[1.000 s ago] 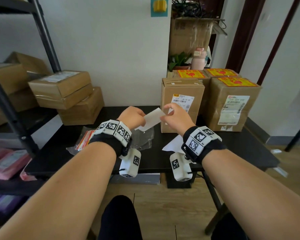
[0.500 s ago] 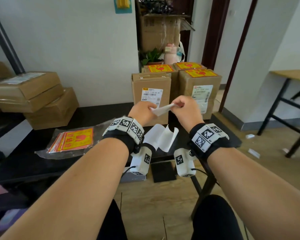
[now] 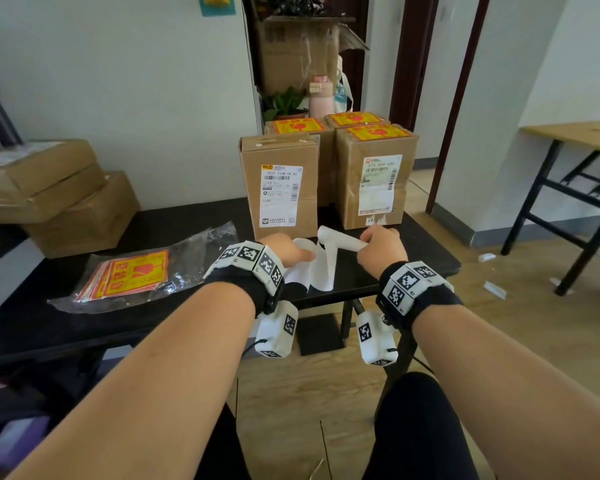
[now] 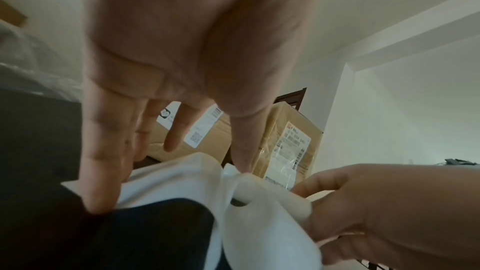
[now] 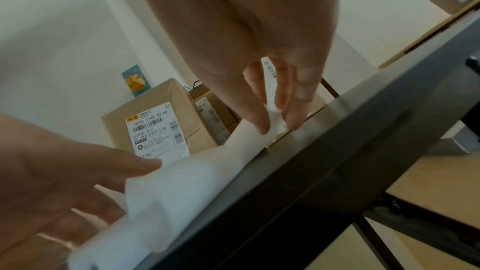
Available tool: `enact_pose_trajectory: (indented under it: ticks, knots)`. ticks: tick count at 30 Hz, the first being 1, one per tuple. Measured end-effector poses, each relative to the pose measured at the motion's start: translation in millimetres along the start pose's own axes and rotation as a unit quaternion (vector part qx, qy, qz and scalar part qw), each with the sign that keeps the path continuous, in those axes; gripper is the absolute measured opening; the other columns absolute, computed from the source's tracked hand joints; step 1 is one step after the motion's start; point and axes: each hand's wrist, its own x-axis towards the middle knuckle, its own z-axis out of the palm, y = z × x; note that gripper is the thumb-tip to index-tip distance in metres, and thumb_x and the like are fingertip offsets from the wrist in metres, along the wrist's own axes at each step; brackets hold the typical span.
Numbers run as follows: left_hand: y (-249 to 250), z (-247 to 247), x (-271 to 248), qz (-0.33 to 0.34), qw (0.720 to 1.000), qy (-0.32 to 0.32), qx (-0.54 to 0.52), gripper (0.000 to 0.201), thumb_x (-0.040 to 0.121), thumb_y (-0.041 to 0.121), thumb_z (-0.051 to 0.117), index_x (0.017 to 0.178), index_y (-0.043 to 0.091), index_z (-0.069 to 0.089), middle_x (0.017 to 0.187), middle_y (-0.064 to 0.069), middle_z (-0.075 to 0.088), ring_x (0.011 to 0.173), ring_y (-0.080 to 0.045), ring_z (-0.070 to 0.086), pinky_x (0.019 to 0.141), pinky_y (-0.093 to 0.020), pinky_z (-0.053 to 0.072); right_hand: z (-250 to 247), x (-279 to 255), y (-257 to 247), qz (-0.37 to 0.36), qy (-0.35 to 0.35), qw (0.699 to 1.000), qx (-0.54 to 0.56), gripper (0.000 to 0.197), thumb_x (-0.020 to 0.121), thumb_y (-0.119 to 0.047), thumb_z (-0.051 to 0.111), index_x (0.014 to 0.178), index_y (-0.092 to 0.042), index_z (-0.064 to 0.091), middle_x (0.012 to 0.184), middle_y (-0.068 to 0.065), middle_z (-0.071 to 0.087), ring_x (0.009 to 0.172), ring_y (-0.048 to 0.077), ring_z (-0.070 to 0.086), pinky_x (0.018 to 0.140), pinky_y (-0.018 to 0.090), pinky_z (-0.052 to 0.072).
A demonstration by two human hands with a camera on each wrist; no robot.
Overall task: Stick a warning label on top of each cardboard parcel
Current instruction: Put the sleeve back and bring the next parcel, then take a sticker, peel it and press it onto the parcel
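Hands over the counter [image 3: 388, 271]: my left hand [image 3: 284, 251] lies loose on curled paper [image 3: 321, 271]; my right hand [image 3: 381, 249] pinches it.

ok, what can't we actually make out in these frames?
- Left hand fingertips: head view, hidden behind the hand's own back and the white sheet.
- Sheet's printed side: no view shows it, so label or bare backing is unclear.
- Front-left parcel top: head view, seen edge-on; no label shows, unlike the three others.
- Small print on its shipping label: right wrist view, blurred.
- Boxes at left: head view, cut by the frame edge.
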Motion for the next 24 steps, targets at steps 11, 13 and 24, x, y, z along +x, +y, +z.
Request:
enact_pose_trajectory:
  ticks: [11,13,24]
  knots:
    - [8,-2,23,0.017,0.995,0.052,-0.088,0.040,0.094,0.026,0.053,0.122,-0.002,0.059,0.120,-0.019,0.064,0.110,-0.034,0.063,0.093,-0.045,0.053,1,11,-19,-0.040,-0.010,0.999,-0.005,0.040,0.088,-0.009,0.052,0.127,-0.017,0.057,0.131,0.012,0.050,0.119,0.032,0.051,0.101,0.042,0.047]
    - [2,-12,23,0.025,0.993,0.079,-0.083,0.036,0.094,0.022,0.053,0.120,-0.002,0.061,0.119,-0.019,0.065,0.108,-0.034,0.063,0.091,-0.045,0.054,2,11,-25,-0.056,-0.004,0.998,0.003,0.044,0.087,-0.007,0.052,0.129,-0.018,0.056,0.134,0.011,0.050,0.122,0.030,0.049,0.103,0.039,0.045]
    - [-80,-78,6,0.015,0.969,0.216,-0.117,0.031,0.094,0.008,0.047,0.116,0.001,0.067,0.117,-0.018,0.066,0.110,-0.034,0.062,0.089,-0.038,0.049,27,-11,-100,-0.173,-0.004,0.980,0.101,0.031,0.092,-0.008,0.053,0.121,-0.013,0.062,0.132,0.005,0.056,0.122,0.021,0.053,0.092,0.025,0.041]
